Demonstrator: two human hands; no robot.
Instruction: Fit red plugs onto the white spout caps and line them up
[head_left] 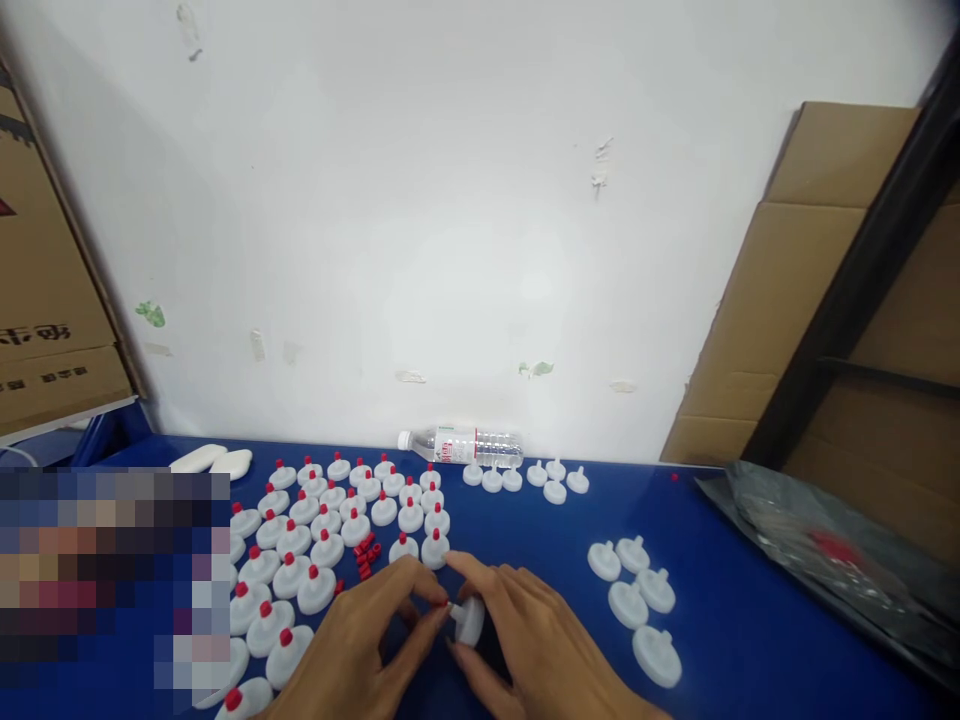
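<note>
My right hand (536, 630) grips a round white plastic cap with a thin nozzle (470, 622), turned on its side so the nozzle points left. Between the thumb and forefinger of my left hand (386, 630) is a small red tip cap (442, 603), held at the end of that nozzle. Whether it is seated on the nozzle I cannot tell. Just beyond my left hand lies a small heap of loose red tip caps (365, 555). Many white caps with red tips (326, 548) stand upright in rows to the left.
White caps with bare nozzles stand at right (628, 604) and near the wall (555, 490). A clear plastic bottle (499, 447) lies along the wall. Cardboard (772, 290) and a grey plastic bag (825, 545) are at right. A carton (60, 300) stands left, above a pixelated patch.
</note>
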